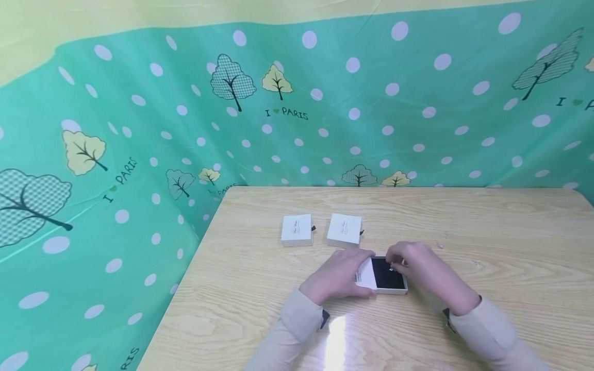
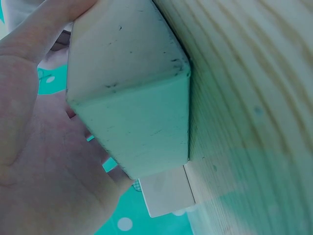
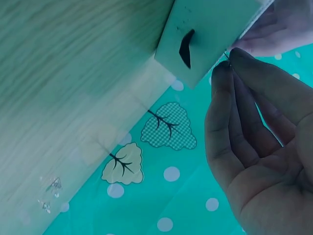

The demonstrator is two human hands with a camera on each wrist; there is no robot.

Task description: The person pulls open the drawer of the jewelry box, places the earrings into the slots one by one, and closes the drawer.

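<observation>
A white drawer-style gift box lies on the table, its tray pulled partly out to the right, showing a black insert. My left hand grips the box's sleeve from the left, thumb on the near side and fingers on the far side. In the left wrist view the box end sits against that palm. Over the insert, my right hand pinches a tiny silvery piece of jewellery between thumb and forefinger; its exact kind is too small to tell. A black ribbon tab sticks out of the tray's end.
Two closed white boxes, one on the left and one on the right, stand behind the hands, each with a black tab. Small clear, shiny bits lie on the wooden table to the right. A green dotted cloth hangs behind.
</observation>
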